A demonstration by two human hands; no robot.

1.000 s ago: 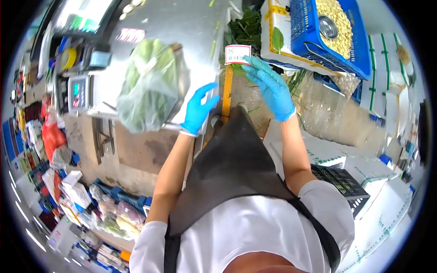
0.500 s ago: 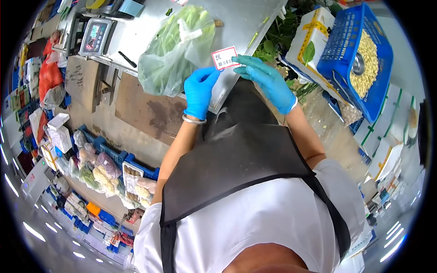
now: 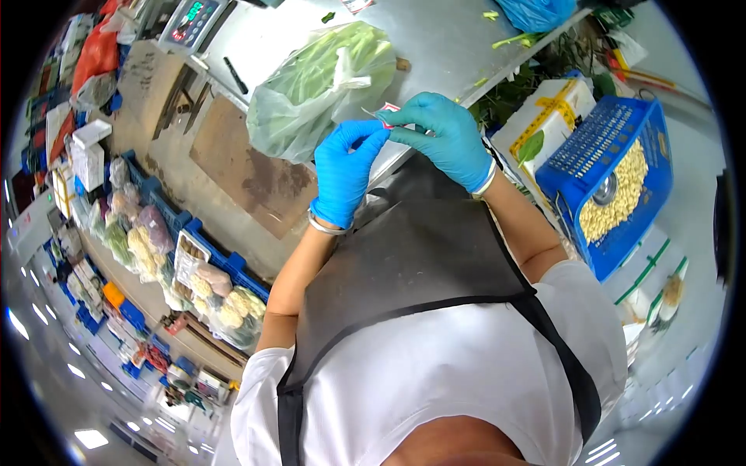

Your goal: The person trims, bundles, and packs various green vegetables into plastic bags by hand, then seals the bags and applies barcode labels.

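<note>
A small red-edged white label is pinched between my gloved hands, mostly covered by fingers. My left hand, in a blue glove, has thumb and forefinger closed at the label's near edge. My right hand, its blue glove greenish at the fingers, is closed on the label from the other side, fingertips meeting the left ones. Just beyond and left of the hands, a knotted clear plastic bag of green vegetables lies on the metal table.
A digital scale and a black pen are on the table's left side. At its far right lies a blue plastic bag. Right of me, a blue basket holds pale peeled pieces and a round metal item, beside a white foam box.
My hands have closed together on the label, which was face-up and readable before and is now tilted and mostly hidden. The view has shifted, showing more of the table's right side.
</note>
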